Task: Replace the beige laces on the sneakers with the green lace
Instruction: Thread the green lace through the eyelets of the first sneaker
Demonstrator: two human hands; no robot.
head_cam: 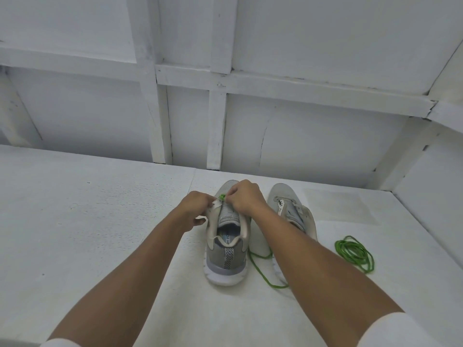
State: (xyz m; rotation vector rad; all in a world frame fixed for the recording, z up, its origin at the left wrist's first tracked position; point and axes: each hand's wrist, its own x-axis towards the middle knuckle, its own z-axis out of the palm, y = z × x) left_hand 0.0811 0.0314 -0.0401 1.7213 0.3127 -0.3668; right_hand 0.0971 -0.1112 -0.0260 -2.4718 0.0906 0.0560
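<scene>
Green lace (222, 196) shows as a small bit between 2 hands, over the front holes of the near sneaker (226, 256). Right hand (246, 197) has curled fingers and pinches this lace. Left hand (198, 206) has curled fingers too and grips the shoe's left flap, just beside the lace. More of the lace comes out from under the right arm and lies on the white table (100, 221) between the 2 shoes. The other sneaker (288, 196) sits just to the right, toe pointing away. A second green lace (355, 254) lies in a loose coil near it, on the right.
</scene>
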